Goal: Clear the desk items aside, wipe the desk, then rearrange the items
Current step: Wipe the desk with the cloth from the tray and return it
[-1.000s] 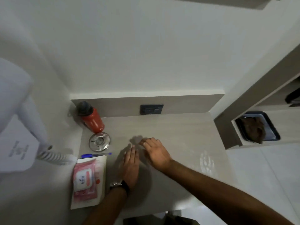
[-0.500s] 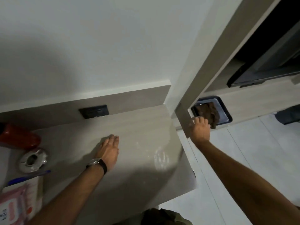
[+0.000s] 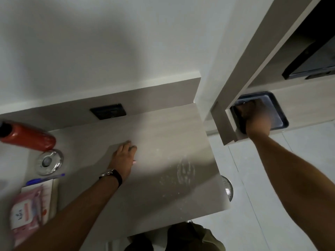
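My left hand [image 3: 123, 158] lies flat and open on the grey desk [image 3: 168, 134], a watch on its wrist. My right hand [image 3: 257, 124] reaches past the desk's right edge into a black tray [image 3: 280, 113] and covers a brown cloth [image 3: 243, 107]; it is blurred and its fingers are hidden. Pushed to the desk's left side are a red bottle [image 3: 29, 138] with a black cap, a round metal dish [image 3: 49, 162], a blue pen [image 3: 45, 178] and a pink wipes pack [image 3: 25, 212] lying on a white sheet [image 3: 49, 191].
A black wall socket [image 3: 108, 111] sits in the backsplash behind the desk. A beige partition [image 3: 223, 124] separates the desk from the tray's shelf. A dark flat device [image 3: 311, 66] stands at upper right. A round metal grille [image 3: 228, 187] shows below the desk's right edge.
My right hand left the desk, swung right past the partition and moved into the tray onto the cloth. The view turned right. My left hand stayed flat on the desk.
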Demonstrator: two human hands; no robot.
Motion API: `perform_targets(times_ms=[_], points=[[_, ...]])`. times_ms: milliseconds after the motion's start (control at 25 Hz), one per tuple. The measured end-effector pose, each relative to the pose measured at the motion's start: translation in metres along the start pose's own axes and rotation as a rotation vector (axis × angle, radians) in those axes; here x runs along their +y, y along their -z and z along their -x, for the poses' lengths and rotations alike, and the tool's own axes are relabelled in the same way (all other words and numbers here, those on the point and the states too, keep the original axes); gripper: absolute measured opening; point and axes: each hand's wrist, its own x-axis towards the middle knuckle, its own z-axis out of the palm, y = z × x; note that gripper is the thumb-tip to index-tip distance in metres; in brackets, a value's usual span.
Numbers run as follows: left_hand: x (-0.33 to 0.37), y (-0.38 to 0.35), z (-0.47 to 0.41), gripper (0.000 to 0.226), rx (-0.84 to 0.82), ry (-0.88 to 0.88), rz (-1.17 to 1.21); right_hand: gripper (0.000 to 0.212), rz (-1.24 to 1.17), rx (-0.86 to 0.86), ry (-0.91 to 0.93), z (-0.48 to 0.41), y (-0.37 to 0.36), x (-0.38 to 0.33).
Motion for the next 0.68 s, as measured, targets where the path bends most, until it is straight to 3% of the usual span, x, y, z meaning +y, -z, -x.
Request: perform_targets(times_ms=[160,240,320,400,520,680], points=[[-0.001,-0.001,-0.001,0.059,-0.003,-0.011,0.025,0.05,-0.248,0.215,-0.054,0.005,0.015,-0.002],[-0.007,0.001,0.002,0.067,-0.016,-0.034,0.027,0.041,-0.412,0.369,0.073,0.042,0.024,0.001],[-0.023,0.005,0.011,0.078,-0.001,-0.052,-0.042,0.034,-0.493,0.389,0.25,0.094,0.02,0.01],[-0.051,0.01,0.025,0.082,0.014,-0.032,-0.092,0.044,-0.462,0.182,0.393,0.154,-0.002,0.018],[-0.105,0.013,0.048,0.083,-0.036,0.009,-0.126,0.071,-0.098,-0.228,0.535,0.228,-0.051,0.017],[-0.161,0.011,0.081,0.093,-0.147,0.051,-0.31,0.068,0.132,-0.27,0.508,0.249,-0.076,-0.03]])
